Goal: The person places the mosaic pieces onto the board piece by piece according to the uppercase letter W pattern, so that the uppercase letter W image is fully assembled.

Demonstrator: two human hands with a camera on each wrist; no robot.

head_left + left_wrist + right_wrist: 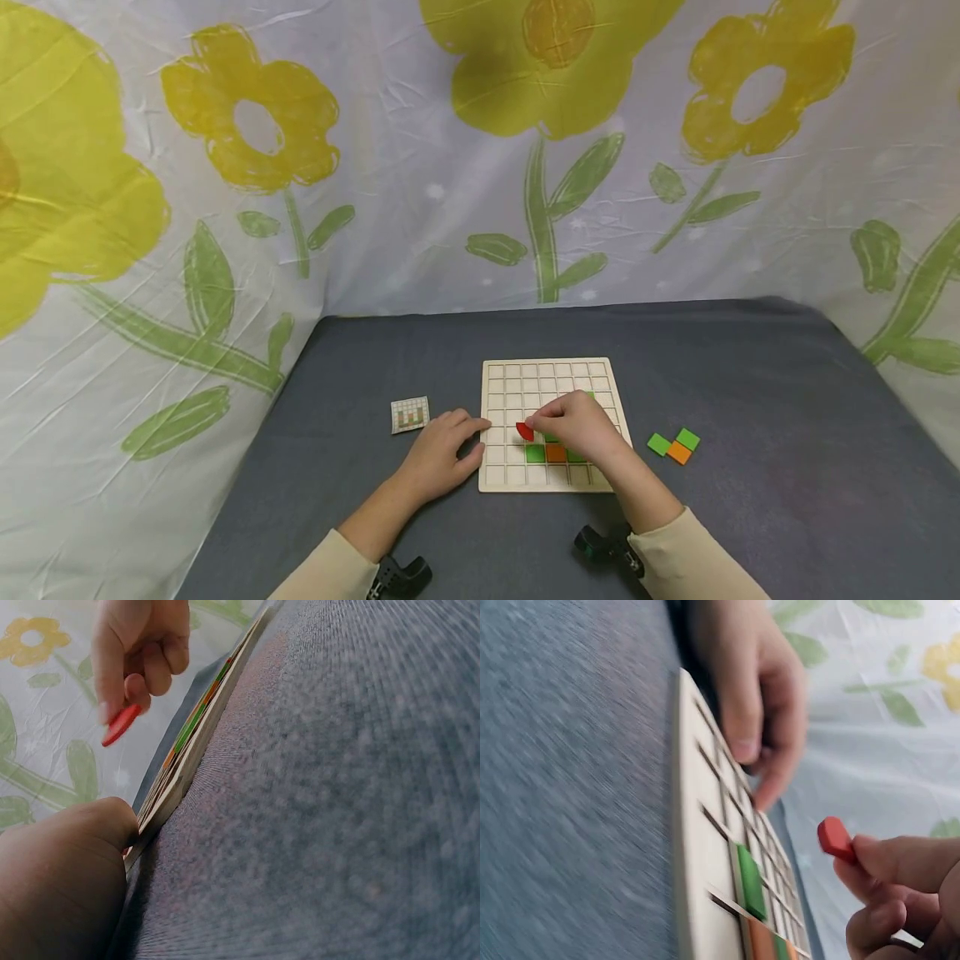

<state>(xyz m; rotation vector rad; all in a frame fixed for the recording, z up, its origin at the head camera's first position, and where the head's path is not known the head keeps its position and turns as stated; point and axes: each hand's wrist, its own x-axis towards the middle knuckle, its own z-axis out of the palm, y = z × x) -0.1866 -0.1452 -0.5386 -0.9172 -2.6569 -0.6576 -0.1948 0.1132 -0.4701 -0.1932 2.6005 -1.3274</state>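
My right hand [583, 423] pinches a small red piece with a curved edge [524, 431] between thumb and fingertips, held over the left-middle part of a wooden grid board [502, 475]. The right wrist view shows this red piece [833, 838] raised above the board's surface. Along the board's left edge rests my left hand [444, 457], its thumb and fingertips right at the rim. Green squares [535, 453] and an orange square [556, 452] lie in the board's cells, partly hidden beneath the right hand. Another green piece [589, 395] shows farther back.
Right of the board, two loose green squares [687, 438] and an orange one [678, 452] lie on the dark grey cloth [787, 483]. A small card with a printed grid pattern [409, 414] lies to the left. A flower-printed curtain [405, 167] hangs behind.
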